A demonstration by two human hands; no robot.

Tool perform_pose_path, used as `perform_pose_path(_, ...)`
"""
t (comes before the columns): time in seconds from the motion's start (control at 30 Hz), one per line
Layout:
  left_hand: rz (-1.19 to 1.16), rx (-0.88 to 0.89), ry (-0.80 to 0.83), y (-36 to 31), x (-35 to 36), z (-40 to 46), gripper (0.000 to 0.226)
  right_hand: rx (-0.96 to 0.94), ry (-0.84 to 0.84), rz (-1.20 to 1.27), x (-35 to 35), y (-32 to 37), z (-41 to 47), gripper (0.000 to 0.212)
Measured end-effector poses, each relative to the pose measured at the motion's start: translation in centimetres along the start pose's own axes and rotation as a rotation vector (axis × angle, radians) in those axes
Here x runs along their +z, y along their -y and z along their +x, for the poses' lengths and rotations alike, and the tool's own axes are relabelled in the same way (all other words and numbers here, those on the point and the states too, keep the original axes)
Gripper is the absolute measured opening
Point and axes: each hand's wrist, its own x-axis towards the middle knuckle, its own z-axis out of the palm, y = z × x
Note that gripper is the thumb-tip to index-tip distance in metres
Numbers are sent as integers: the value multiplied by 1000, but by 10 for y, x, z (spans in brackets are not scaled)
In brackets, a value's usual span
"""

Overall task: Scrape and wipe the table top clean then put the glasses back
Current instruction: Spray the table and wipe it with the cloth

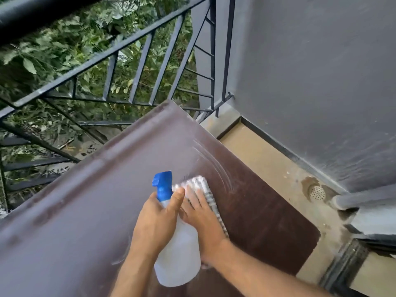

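A dark brown table top (pixel 90 211) fills the lower left, with wet curved streaks near its right side. My left hand (pixel 158 221) grips a white spray bottle (pixel 180 258) with a blue trigger head (pixel 164 184), held just above the table. My right hand (pixel 203 217) lies flat with spread fingers on a white checked cloth (pixel 197 183), pressing it on the table right behind the bottle. No glasses are in view.
A black metal railing (pixel 120 67) runs behind the table with green plants beyond it. A grey wall (pixel 310 82) stands at the right. Beige floor (pixel 267 163) with a round drain (pixel 317 192) lies beside the table's right edge.
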Motion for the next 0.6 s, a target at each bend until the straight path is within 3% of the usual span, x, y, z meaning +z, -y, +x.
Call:
perform_pose_path(0.07, 13, 2, 1, -5, 0, 4, 61, -103, 22, -36, 7, 6, -31, 65)
perform_pose_path(0.27, -17, -1, 27, -15, 3, 17, 69, -119, -60, 18, 8, -6, -46, 68)
perform_pose_path(0.4, -51, 24, 5, -21, 5, 20, 50, -37, 5, -30, -2, -25, 14, 62)
perform_pose_path(0.47, -50, 43, -10, -23, 8, 21, 48, 26, -39, -15, -9, -33, 53, 57)
perform_pose_path(0.6, -57, 70, -19, -27, 11, 23, 52, -78, 59, -233, -3, -51, 108, 60)
